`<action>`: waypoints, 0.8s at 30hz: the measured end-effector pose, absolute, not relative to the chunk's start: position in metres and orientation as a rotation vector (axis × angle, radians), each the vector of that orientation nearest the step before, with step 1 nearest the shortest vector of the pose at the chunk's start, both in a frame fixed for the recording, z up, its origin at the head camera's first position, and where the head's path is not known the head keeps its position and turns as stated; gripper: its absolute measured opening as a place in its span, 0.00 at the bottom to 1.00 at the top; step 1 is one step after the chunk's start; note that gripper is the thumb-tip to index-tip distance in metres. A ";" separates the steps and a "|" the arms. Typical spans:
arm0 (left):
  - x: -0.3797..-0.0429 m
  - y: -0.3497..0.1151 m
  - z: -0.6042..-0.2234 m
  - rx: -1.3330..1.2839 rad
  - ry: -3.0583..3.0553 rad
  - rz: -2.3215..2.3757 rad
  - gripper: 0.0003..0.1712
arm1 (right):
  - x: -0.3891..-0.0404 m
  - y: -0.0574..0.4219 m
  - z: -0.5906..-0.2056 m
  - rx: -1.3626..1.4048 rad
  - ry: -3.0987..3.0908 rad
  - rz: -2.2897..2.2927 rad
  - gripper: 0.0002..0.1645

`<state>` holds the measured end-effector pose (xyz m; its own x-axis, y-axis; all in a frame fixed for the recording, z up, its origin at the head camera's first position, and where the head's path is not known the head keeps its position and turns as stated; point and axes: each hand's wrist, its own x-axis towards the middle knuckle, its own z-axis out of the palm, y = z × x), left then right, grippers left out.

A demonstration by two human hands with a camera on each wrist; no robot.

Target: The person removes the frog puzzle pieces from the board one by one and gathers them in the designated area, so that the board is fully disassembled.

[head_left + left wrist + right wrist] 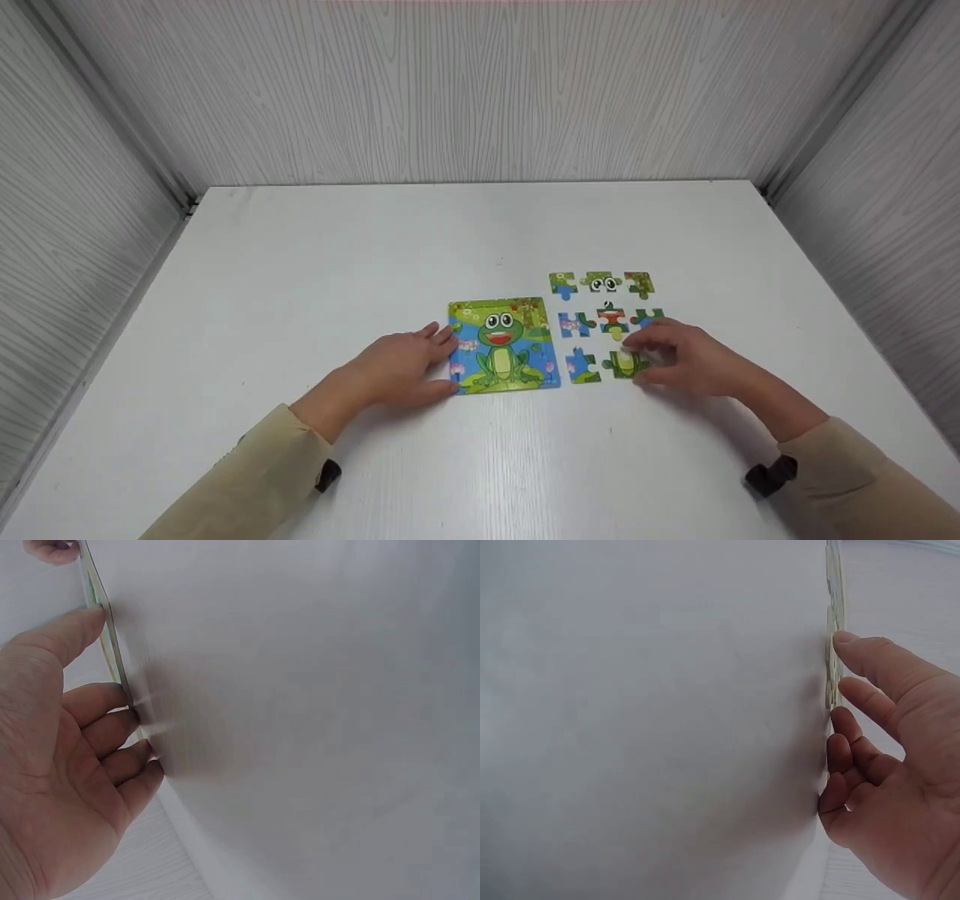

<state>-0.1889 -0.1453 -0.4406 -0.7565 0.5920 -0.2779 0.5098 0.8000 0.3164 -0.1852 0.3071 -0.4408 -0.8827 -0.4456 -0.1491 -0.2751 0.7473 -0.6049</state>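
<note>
A square puzzle board [499,346] printed with a smiling green frog lies in the middle of the white table. Beside its left edge is my left hand [409,367], thumb and fingers spread, the tips touching the edge; the left wrist view shows them along the board's thin side [116,652]. Loose puzzle pieces lie in rows right of the board. At their lower right my right hand [690,360] has thumb and index finger apart, tips at the frog-leg piece [624,364]. That hand partly covers the blue-green piece [646,316]. In the right wrist view, the thumb touches the stacked-looking piece edges [833,664].
Top-row pieces include one with the frog's eyes [602,283]; the red-mouth piece [613,319] lies below it. A blue corner piece [581,367] lies close to the board's lower right. Wood-grain panels [480,90] wall the table [480,465] at back and sides.
</note>
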 end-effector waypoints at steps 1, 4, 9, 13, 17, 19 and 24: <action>-0.189 -0.146 -0.441 0.836 2.622 0.314 0.44 | -0.186 0.305 -0.439 -0.572 2.673 -0.853 0.26; -0.189 -0.146 -0.441 0.844 2.620 0.323 0.43 | -0.188 0.299 -0.432 -0.610 2.694 -0.851 0.25; -0.189 -0.146 -0.440 0.836 2.620 0.324 0.43 | -0.192 0.286 -0.420 -0.648 2.707 -0.876 0.25; -0.188 -0.145 -0.439 0.826 2.622 0.321 0.43 | -0.194 0.272 -0.414 -0.691 2.708 -0.905 0.27; -0.189 -0.145 -0.440 0.820 2.626 0.334 0.43 | -0.196 0.256 -0.413 -0.757 2.694 -0.907 0.26; -0.189 -0.145 -0.440 0.816 2.624 0.341 0.43 | -0.197 0.248 -0.414 -0.791 2.685 -0.900 0.26; -0.188 -0.145 -0.440 0.814 2.625 0.335 0.43 | -0.198 0.226 -0.416 -0.857 2.670 -0.887 0.27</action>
<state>-0.1883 -0.1448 -0.4395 -0.7643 0.5822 -0.2774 0.4940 0.8050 0.3285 -0.1976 0.2257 -0.4156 -0.8120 -0.5836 -0.0066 -0.4637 0.6520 -0.5999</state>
